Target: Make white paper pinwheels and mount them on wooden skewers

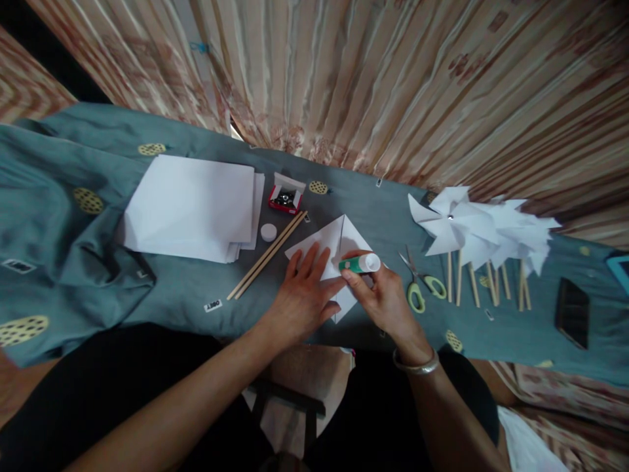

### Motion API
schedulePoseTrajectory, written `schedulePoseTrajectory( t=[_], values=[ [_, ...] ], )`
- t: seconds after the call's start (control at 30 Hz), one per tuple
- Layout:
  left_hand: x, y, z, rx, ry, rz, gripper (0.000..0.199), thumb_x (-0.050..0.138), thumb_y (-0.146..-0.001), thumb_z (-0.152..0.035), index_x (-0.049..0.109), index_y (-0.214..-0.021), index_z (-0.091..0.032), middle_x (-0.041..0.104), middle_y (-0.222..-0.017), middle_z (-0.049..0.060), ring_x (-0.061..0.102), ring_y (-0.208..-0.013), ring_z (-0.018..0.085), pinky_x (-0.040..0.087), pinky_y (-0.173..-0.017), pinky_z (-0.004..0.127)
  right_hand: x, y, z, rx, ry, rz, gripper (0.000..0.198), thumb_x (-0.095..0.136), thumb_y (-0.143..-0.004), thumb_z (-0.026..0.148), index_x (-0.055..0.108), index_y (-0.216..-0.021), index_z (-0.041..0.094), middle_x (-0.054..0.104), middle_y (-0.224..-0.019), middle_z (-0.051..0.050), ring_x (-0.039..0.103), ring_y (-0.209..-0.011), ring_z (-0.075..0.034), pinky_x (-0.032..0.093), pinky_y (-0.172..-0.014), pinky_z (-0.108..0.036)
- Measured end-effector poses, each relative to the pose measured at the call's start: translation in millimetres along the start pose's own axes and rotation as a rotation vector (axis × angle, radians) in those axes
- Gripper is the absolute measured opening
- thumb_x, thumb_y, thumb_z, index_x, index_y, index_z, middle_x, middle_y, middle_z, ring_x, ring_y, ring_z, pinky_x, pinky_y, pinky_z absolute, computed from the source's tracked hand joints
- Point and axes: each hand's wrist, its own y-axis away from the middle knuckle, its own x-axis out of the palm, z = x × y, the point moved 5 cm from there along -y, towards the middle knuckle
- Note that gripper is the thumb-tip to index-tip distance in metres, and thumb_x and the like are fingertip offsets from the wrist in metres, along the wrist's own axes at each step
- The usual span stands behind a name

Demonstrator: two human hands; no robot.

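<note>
A creased square of white paper [329, 237] lies turned like a diamond on the cloth in front of me. Flat on its left part rests my left hand [305, 295], fingers spread. My right hand [381, 292] is wrapped round a green and white glue stick [358, 263], tilted over the middle of the paper. The glue stick's lower end is hidden by my fingers, so I cannot tell whether it touches the sheet. Left of the paper lie two wooden sticks [268, 255] and a round white cap [268, 232]. Green-handled scissors [420, 282] lie right of my right hand.
A stack of white paper [191, 206] lies at the left, near a small red box [285, 194] of dark metal pieces. Several paper pinwheels [462, 219] on sticks overlap at the right, beside a dark phone [572, 313]. Green cloth [363, 196] covers the surface; a curtain [344, 85] hangs behind.
</note>
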Motion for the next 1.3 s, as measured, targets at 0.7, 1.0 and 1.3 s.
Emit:
schedulePoseTrajectory(
  t=[0.7, 1.0, 1.3],
  values=[
    [2, 0, 0, 0.013, -0.022, -0.012, 0.058, 0.071, -0.08, -0.038, 0.054, -0.135, -0.031, 0.034, -0.154, 0.016, 0.022, -0.144, 0.041, 0.021, -0.113, 0.063, -2, -7, -7, 0.001, -0.013, -0.07, 0.021, 0.057, -0.091, 0.038, 0.059, -0.104, 0.021, 0.069, -0.087, -0.003, 0.065, -0.075, -0.018, 0.05, -0.07, -0.029],
    [1, -1, 0, 0.01, -0.017, -0.014, 0.054, 0.071, -0.08, -0.038, 0.057, -0.131, -0.03, 0.036, -0.153, 0.016, 0.023, -0.144, 0.041, 0.021, -0.113, 0.063, 0, -12, -12, 0.032, 0.004, -0.088, 0.025, 0.057, -0.089, 0.042, 0.059, -0.101, 0.02, 0.069, -0.084, -0.005, 0.064, -0.072, -0.019, 0.049, -0.068, -0.031],
    [0, -1, -1, 0.006, -0.015, -0.013, 0.053, 0.071, -0.08, -0.037, 0.056, -0.131, -0.03, 0.034, -0.154, 0.014, 0.021, -0.145, 0.04, 0.021, -0.113, 0.063, 2, -15, -11, 0.035, 0.005, -0.081, 0.025, 0.057, -0.089, 0.044, 0.059, -0.099, 0.021, 0.068, -0.083, -0.003, 0.063, -0.071, -0.018, 0.049, -0.069, -0.031]
  ],
)
